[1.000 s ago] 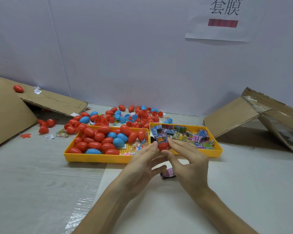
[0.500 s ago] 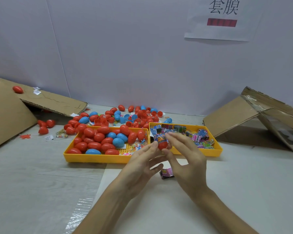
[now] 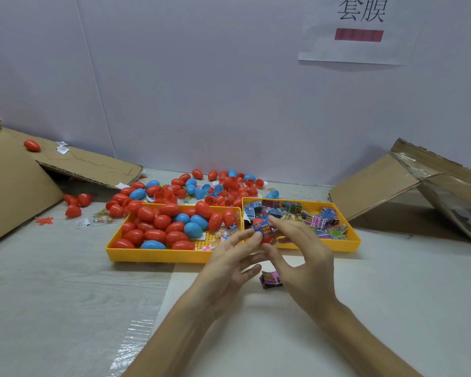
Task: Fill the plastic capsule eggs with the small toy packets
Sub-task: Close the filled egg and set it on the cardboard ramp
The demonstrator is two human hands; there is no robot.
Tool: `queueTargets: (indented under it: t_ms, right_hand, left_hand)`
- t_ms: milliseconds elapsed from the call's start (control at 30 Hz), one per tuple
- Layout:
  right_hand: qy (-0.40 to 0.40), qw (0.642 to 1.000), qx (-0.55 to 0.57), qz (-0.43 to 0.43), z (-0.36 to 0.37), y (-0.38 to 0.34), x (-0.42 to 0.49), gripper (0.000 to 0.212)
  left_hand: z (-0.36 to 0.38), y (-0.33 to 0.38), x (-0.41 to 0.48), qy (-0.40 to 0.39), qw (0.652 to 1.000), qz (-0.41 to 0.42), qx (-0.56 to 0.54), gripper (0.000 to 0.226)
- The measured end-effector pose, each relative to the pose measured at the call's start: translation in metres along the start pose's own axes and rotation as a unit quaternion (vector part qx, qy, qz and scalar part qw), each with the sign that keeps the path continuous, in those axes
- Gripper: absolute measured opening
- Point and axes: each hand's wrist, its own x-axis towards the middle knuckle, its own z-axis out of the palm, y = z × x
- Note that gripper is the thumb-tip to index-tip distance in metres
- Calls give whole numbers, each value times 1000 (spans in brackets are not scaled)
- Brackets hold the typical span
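**Capsule filling, mid-task.** Far left, a stray red egg (image 3: pixel 32 145) lies on a cardboard flap (image 3: pixel 87 164). The left yellow tray (image 3: pixel 152 255) holds closed red and blue capsule eggs, and a loose pile (image 3: pixel 223 186) of eggs lies beyond it. At near centre, the left hand (image 3: pixel 226 268) and right hand (image 3: pixel 305 268) pinch one red capsule egg (image 3: pixel 267 238) between their fingertips, with a blue toy packet (image 3: pixel 261 229) against it. Whether the packet is partly inside is unclear. A purple packet (image 3: pixel 270 278) lies on the table below. The right yellow tray (image 3: pixel 324 246) holds many packets. Judged progress: one egg in hand, and many packets unused.
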Motion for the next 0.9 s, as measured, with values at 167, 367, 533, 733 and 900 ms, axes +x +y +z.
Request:
queueTargets:
  t_ms: [167,367,533,733,900]
  right_hand:
    - [13,999,23,24,0,-3,1,33]
    - [9,997,46,63,0,-8,2,33]
    - [-13,998,47,45,0,-4,1,35]
    - [-10,1000,2,-18,-1,-2,3,33]
    - [-1,1000,-5,-25,-1,-1,3,30]
  left_hand:
    - [1,3,-2,-11,1000,20,17,49]
    - [2,4,-1,-11,1000,22,12,29]
    - [3,4,0,14,999,30,15,39]
    - [4,5,-3,22,999,34,24,38]
    - [6,7,-6,10,998,55,-1,48]
